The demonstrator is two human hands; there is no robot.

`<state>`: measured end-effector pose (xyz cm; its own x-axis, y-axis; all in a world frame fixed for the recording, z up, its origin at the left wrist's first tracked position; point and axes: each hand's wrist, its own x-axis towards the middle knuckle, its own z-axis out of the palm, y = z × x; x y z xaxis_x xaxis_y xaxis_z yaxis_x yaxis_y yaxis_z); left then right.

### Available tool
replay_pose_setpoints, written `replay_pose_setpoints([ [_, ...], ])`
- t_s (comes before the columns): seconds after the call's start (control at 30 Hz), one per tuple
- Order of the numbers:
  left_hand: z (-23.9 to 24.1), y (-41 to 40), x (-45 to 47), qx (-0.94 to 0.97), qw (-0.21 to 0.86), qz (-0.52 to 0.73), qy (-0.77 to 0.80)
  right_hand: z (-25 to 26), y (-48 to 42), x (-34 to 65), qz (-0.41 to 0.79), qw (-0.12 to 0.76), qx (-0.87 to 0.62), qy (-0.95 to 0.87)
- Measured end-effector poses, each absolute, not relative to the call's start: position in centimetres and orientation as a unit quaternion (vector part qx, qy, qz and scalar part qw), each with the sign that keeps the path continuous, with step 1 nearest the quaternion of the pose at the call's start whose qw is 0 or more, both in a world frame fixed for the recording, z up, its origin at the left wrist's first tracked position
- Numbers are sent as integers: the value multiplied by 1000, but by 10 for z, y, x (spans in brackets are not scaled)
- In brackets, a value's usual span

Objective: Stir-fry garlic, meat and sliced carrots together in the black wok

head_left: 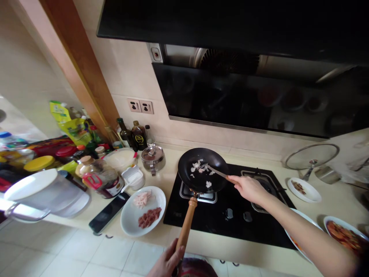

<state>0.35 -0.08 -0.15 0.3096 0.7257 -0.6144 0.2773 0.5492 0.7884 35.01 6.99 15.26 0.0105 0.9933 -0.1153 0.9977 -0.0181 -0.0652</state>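
While left hand (167, 261) grips pan (201, 169) handle, right hand (248, 188) fingers pinch spatula (215, 171) over pan.

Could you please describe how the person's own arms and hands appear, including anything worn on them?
Both hands are bare, without gloves. The right hand leads into a long forearm with no sleeve, watch or bracelet visible. Only part of the left hand shows at the bottom edge; no ring is discernible there.
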Motion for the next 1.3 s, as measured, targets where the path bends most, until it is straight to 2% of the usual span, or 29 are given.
replay_pose_setpoints([
  [0.2,4,-2,3,435,680,179,563,159,58,374,-34,35,710,702],
  [0.33,2,-2,5,435,693,158,553,137,75,355,-28,-9,732,681],
  [0.47,0,-3,6,438,681,190,555,121,81,337,-49,-29,732,679],
  [0.6,-1,-4,3,441,664,220,563,139,54,359,-45,-14,711,702],
  [0.73,1,-1,0,440,674,196,560,154,38,383,-28,9,716,697],
  [1.07,-1,-2,8,447,679,184,552,101,75,344,-58,-49,765,639],
  [1.3,5,0,6,445,674,188,558,149,16,383,-80,-50,708,700],
])
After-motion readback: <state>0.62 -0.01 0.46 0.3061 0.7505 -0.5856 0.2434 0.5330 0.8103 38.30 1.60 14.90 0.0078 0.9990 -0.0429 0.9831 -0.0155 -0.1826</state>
